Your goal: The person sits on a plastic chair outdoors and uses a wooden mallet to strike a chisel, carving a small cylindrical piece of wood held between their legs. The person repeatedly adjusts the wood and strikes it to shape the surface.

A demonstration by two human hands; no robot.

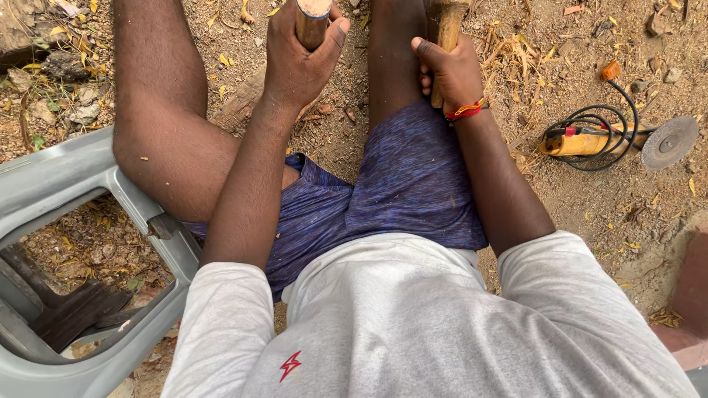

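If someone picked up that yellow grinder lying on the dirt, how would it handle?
The yellow grinder would probably feel front-heavy, since its disc sticks out at one end. Its coiled black cable looks floppy and would likely dangle and drag.

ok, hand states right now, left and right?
Left hand: closed around a round wooden handle.
Right hand: closed around a second wooden handle, partly hidden by the leg.

My left hand (299, 63) wraps an upright round wooden handle (313, 21); my right hand (451, 72) grips a second wooden piece (447, 26), just beside.
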